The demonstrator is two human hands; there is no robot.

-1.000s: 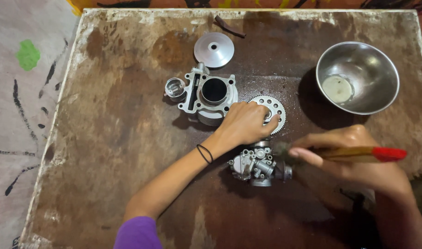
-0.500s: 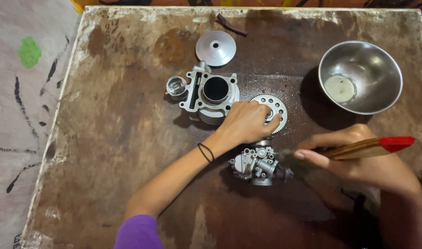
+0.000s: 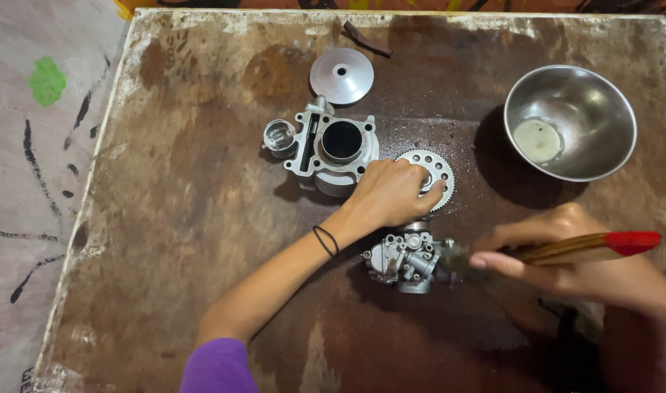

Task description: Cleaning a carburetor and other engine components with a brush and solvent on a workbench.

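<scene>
In the head view, a worn brown table (image 3: 165, 218) fills the frame. The left hand (image 3: 391, 193) reaches in from seven o'clock, a black band on its wrist, and lies palm-down on a toothed disc (image 3: 436, 166) near the centre, its fingers curled over the disc's left half and covering it. Just below, at six o'clock from that hand, sits a small carburettor (image 3: 407, 258). The right hand (image 3: 566, 255) comes in from four o'clock, clenched around a brush (image 3: 591, 247) with a wooden handle and red end; its bristle end lies at the carburettor's right side, though contact cannot be told. At eleven o'clock from the disc stands a cylinder block (image 3: 337, 149), with a small piston (image 3: 280, 136) touching its left side and a round cone-shaped plate (image 3: 341, 75) above it at twelve o'clock. A steel bowl (image 3: 602, 102) stands at two o'clock, well apart from both hands.
</scene>
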